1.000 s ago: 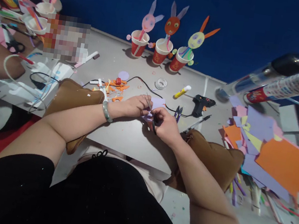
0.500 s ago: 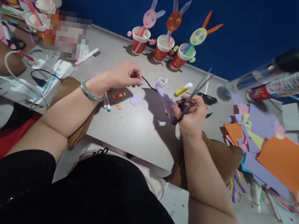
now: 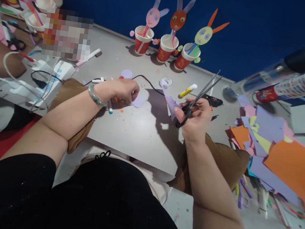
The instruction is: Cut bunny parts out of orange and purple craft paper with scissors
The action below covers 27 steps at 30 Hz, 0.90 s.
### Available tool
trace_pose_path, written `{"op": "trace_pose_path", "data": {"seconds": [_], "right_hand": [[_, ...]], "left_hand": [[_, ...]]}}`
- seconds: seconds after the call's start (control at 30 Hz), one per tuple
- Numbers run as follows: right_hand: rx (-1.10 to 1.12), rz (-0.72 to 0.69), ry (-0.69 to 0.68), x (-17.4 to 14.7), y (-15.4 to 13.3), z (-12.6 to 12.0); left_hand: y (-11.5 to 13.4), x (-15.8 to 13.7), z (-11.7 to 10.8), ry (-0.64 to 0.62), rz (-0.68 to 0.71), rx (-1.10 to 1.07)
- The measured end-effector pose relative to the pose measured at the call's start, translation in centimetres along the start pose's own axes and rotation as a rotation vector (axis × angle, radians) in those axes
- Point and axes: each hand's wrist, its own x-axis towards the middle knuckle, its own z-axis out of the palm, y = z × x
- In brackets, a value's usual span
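My right hand [image 3: 198, 115] is closed around dark-handled scissors [image 3: 197, 100], whose blades point up and away and stand slightly apart. A ragged piece of purple paper [image 3: 171, 104] is pinched in the same hand, beside the scissors. My left hand [image 3: 125, 91], a bangle on its wrist, is low over the table with its fingers bent together. Whatever may be between those fingertips is hidden. Just right of them a purple paper disc [image 3: 138, 102] lies on the table. Another purple disc [image 3: 126, 73] lies farther back.
Three red cups [image 3: 167, 51] with paper rabbit heads stand along the blue wall. A yellow glue stick [image 3: 187, 91], a tape roll [image 3: 165, 82] and a black cable lie on the table. Coloured paper [image 3: 291, 162] is piled at right. A power strip [image 3: 56, 81] and a co-worker's arm [image 3: 3, 50] are at left.
My left hand has come down and slightly left, from above the table to the near disc's edge. The farther disc and a red-topped item have come into sight behind it. My right hand stays nearly in place.
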Motion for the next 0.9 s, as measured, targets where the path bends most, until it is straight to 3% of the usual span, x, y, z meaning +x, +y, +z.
{"op": "trace_pose_path", "data": {"seconds": [0.17, 0.3, 0.4, 0.47, 0.53, 0.67, 0.73, 0.8, 0.9], "right_hand": [[0.011, 0.045, -0.05, -0.4, -0.6, 0.3], [-0.003, 0.051, -0.07, -0.5, -0.9, 0.4], [0.007, 0.062, -0.054, -0.4, -1.0, 0.5], [0.034, 0.06, -0.032, -0.5, -0.9, 0.5], [0.061, 0.042, -0.01, -0.5, -0.9, 0.4], [0.105, 0.075, 0.016, -0.6, -1.2, 0.2], [0.136, 0.119, 0.012, -0.5, -1.4, 0.1], [0.145, 0.14, 0.011, -0.5, -1.5, 0.2], [0.113, 0.142, 0.016, -0.7, -1.5, 0.5]], "left_hand": [[0.0, -0.3, -0.4, -0.042, 0.025, 0.106], [0.9, -0.8, -0.9, 0.128, 0.02, -0.006], [1.9, -0.9, -0.5, 0.311, 0.155, -0.209], [2.6, -0.9, 0.1, 0.345, 0.328, -0.343], [3.2, -0.9, 1.1, 0.234, 0.498, -0.459], [4.1, -1.1, 3.5, -0.51, 0.584, -0.456], [4.4, -0.9, 5.0, -0.68, 0.594, -0.473], [4.7, -0.5, 6.5, -0.645, 0.586, -0.605], [5.2, -0.1, 8.0, -0.396, 0.556, -0.862]]}}
